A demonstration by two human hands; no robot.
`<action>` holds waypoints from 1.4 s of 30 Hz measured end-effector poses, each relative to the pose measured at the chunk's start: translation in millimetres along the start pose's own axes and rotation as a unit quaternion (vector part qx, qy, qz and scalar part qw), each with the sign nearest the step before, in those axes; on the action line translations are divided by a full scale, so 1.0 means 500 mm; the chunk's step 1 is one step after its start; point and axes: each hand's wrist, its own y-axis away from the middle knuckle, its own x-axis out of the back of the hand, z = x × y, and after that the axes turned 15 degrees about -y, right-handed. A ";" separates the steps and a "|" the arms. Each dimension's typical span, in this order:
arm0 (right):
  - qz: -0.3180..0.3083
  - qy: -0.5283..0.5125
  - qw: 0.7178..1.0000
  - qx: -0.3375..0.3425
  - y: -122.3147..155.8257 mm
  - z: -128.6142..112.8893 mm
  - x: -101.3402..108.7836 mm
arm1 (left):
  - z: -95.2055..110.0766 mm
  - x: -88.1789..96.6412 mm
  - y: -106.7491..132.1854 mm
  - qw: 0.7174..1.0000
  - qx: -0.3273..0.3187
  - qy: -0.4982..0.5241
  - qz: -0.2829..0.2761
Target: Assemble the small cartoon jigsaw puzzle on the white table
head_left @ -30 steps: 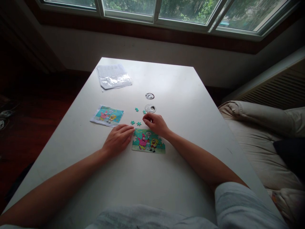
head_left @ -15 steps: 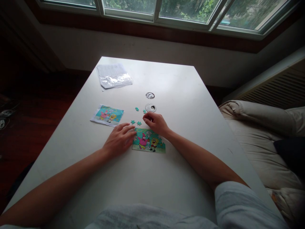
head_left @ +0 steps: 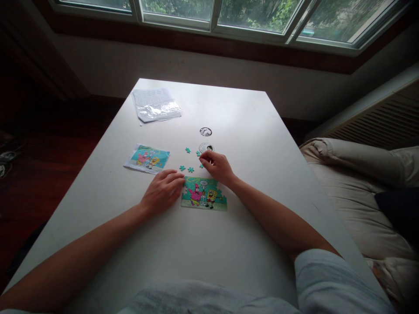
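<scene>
On the table (head_left: 203,244), has the puzzle (head_left: 203,198) at clock centre, with the left hand (head_left: 163,189) flat and loosely spread, gripping nothing, by its ten o'clock corner. At one o'clock, holds the right hand (head_left: 218,168) half curled, fingertips near one loose piece (head_left: 201,166); cannot tell of anything pinched. Between ten and twelve, shows four other pieces (head_left: 190,169).

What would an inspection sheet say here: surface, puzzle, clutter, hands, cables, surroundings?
Surface: white table, small dark mark at right.
Puzzle: partly built puzzle, gaps at its edges; loose pieces beyond it; printed picture to the left.
Clutter: papers and clear plastic at far left; two round items.
Hands: left hand by puzzle's upper-left corner; right hand curled near loose pieces, grip unclear.
Cables: thin cable-like shapes on floor, too dim to confirm.
Surroundings: window ahead, beige sofa right.
</scene>
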 end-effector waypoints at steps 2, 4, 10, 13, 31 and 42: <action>0.013 0.022 1.000 0.002 -0.005 0.002 0.011 | 0.001 0.002 -0.001 1.000 -0.002 -0.003 0.000; 0.026 0.047 0.999 0.002 -0.010 0.004 0.023 | 0.002 0.003 -0.001 1.000 -0.007 -0.002 0.005; -0.013 0.114 0.993 -0.031 -0.025 0.022 0.060 | 0.003 0.007 -0.002 0.998 -0.047 0.029 0.011; -0.068 0.139 0.986 -0.066 -0.030 0.027 0.077 | 0.004 0.009 -0.002 0.998 -0.056 0.036 0.000; -0.098 0.214 0.972 -0.002 -0.019 0.012 0.057 | 0.003 0.005 -0.002 0.998 -0.047 0.031 -0.035; -0.092 0.176 0.979 0.034 -0.054 0.024 0.037 | 0.009 0.012 -0.002 0.998 -0.053 0.016 -0.030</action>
